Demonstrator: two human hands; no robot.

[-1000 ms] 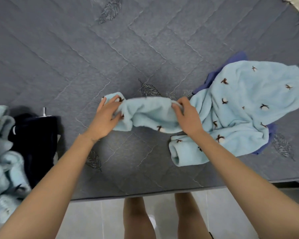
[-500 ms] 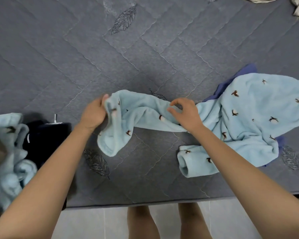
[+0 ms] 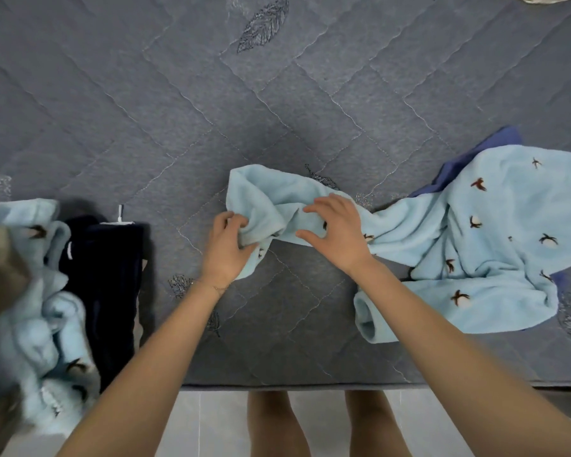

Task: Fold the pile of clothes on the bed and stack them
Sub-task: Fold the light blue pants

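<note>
The light blue garment (image 3: 482, 258) lies crumpled at the right of the grey quilted bed (image 3: 178, 110), near its front edge, on top of a darker blue cloth (image 3: 495, 143). 1 sleeve (image 3: 264, 196) stretches to the left, and the 2 hands are on it. The left hand (image 3: 228, 249) grips its bunched end with curled fingers. The right hand (image 3: 337, 232) clasps it just beside, with fingers arched over and the thumb at the near edge. At the far left lie a navy garment (image 3: 112, 275) and another light blue piece (image 3: 47, 324).
</note>
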